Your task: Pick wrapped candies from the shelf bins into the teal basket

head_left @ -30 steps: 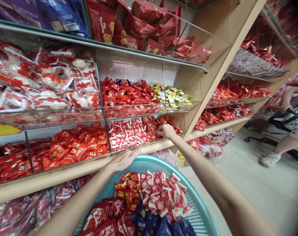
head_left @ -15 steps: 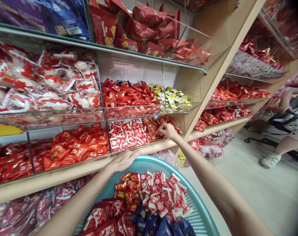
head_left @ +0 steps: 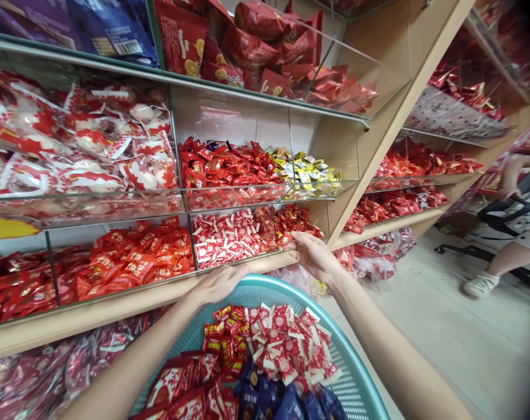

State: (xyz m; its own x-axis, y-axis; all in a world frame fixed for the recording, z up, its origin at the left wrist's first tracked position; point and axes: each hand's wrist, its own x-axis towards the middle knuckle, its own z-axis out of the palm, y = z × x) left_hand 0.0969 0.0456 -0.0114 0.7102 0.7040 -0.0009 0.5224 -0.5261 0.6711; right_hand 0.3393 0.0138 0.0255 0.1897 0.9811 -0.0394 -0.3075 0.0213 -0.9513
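Right grip (head_left: 316, 256) half-curled, contents unclear, beside red candies (head_left: 298, 219) at the low shelf's (head_left: 94, 312) right end; left grip (head_left: 220, 284) on the basket's (head_left: 265, 282) far rim, hold hidden. Candies look light, slick: pinch wrapper ends!

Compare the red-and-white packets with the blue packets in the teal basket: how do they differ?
Color: the red-and-white packets are red with white ends; the blue packets are dark blue.
Place: the red-and-white packets lie nearer the shelf; the blue packets sit nearer the camera.
View: the red-and-white packets show whole as a pile; the bottom frame edge cuts off the blue packets.
Shared: both lie in the teal basket.
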